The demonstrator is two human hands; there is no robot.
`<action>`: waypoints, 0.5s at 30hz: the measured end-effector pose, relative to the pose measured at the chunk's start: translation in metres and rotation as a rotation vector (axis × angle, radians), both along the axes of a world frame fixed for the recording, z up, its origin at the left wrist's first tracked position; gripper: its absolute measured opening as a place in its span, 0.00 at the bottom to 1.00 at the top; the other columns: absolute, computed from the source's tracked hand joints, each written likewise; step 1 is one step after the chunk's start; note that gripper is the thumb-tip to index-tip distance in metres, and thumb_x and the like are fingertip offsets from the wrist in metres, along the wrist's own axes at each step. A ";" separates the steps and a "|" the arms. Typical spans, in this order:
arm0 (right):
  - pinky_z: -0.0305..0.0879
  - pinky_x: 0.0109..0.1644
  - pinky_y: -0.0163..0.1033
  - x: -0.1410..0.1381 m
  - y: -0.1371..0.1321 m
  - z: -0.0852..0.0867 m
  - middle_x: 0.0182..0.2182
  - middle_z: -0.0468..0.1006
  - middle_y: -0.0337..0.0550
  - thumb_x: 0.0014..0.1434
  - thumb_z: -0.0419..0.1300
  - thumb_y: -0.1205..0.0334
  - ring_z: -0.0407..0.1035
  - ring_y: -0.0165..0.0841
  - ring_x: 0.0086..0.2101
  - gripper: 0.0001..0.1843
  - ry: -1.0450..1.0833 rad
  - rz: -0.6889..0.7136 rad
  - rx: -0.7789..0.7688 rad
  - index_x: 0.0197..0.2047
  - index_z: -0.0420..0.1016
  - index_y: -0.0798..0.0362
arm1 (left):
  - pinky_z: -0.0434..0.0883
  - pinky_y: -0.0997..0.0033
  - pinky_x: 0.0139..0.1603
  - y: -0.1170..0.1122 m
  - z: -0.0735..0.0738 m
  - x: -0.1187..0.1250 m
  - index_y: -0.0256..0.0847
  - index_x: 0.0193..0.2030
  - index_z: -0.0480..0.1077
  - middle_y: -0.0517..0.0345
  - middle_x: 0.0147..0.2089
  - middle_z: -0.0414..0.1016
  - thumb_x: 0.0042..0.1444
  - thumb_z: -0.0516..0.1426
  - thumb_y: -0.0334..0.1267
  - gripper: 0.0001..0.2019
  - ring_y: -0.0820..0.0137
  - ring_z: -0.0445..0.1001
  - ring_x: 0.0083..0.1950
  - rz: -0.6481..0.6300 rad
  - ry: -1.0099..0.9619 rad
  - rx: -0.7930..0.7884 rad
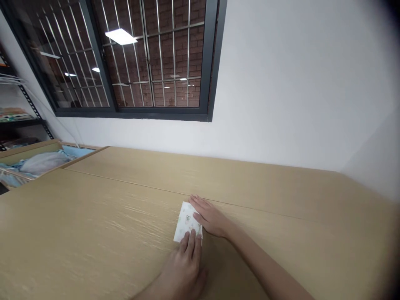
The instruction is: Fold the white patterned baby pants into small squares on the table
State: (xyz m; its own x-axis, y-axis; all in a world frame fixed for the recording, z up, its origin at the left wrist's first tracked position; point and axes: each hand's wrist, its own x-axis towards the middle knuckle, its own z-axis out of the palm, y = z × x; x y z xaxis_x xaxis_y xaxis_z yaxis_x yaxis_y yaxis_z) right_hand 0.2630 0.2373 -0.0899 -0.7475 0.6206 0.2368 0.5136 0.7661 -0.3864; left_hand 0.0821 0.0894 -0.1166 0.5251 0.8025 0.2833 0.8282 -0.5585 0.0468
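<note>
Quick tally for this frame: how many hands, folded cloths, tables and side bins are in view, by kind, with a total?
Hands: 2, the left hand and the right hand, both flat on the cloth
Folded white cloth: 1
Wooden table: 1
Side bin holding bluish fabric: 1
Total: 5

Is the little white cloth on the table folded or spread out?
Folded: the white cloth is a small compact rectangle, pressed flat by the left hand and right hand.
</note>
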 end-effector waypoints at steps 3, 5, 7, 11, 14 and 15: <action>0.45 0.74 0.55 0.003 0.003 -0.006 0.74 0.50 0.47 0.75 0.40 0.47 0.45 0.41 0.72 0.32 0.039 -0.083 -0.073 0.76 0.48 0.50 | 0.78 0.48 0.58 0.001 0.002 -0.002 0.29 0.70 0.59 0.30 0.69 0.62 0.61 0.57 0.45 0.34 0.41 0.65 0.68 -0.014 -0.050 0.016; 0.46 0.74 0.56 0.003 0.004 -0.010 0.73 0.53 0.50 0.75 0.40 0.45 0.47 0.43 0.71 0.33 0.098 -0.166 -0.096 0.76 0.51 0.51 | 0.79 0.48 0.57 0.003 0.010 -0.007 0.33 0.68 0.61 0.34 0.67 0.67 0.62 0.56 0.45 0.30 0.44 0.69 0.66 -0.028 -0.136 -0.009; 0.50 0.72 0.57 0.003 0.004 -0.012 0.71 0.58 0.53 0.74 0.40 0.44 0.52 0.43 0.69 0.33 0.189 -0.265 -0.092 0.74 0.56 0.52 | 0.80 0.53 0.54 0.008 0.022 -0.016 0.40 0.64 0.65 0.42 0.62 0.75 0.64 0.54 0.43 0.23 0.52 0.77 0.59 0.003 -0.294 -0.052; 0.60 0.65 0.55 0.004 0.003 -0.011 0.58 0.73 0.55 0.74 0.42 0.47 0.65 0.44 0.59 0.26 0.374 -0.358 0.010 0.62 0.67 0.54 | 0.77 0.54 0.47 0.023 0.042 -0.041 0.44 0.45 0.70 0.51 0.43 0.80 0.69 0.48 0.46 0.12 0.59 0.79 0.45 0.225 -0.520 -0.015; 0.66 0.57 0.53 0.003 -0.002 -0.006 0.48 0.76 0.54 0.73 0.46 0.51 0.70 0.44 0.50 0.19 0.415 -0.319 0.096 0.54 0.70 0.53 | 0.73 0.52 0.44 0.033 0.041 -0.052 0.44 0.37 0.65 0.52 0.37 0.76 0.69 0.46 0.49 0.15 0.58 0.75 0.41 0.370 -0.486 -0.009; 0.67 0.55 0.52 0.002 -0.005 -0.004 0.46 0.76 0.53 0.73 0.47 0.51 0.70 0.44 0.48 0.18 0.411 -0.296 0.114 0.52 0.71 0.53 | 0.72 0.51 0.44 0.036 0.038 -0.053 0.44 0.36 0.64 0.52 0.36 0.75 0.69 0.46 0.49 0.15 0.57 0.75 0.41 0.391 -0.467 -0.021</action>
State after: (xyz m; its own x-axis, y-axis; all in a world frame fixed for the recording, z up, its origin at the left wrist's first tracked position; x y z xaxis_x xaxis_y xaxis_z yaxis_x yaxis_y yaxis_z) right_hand 0.2655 0.2322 -0.0943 -0.3748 0.7445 0.5525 0.5384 0.6600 -0.5240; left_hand 0.0293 0.1253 -0.0782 0.0141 0.9186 0.3950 0.8611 -0.2120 0.4622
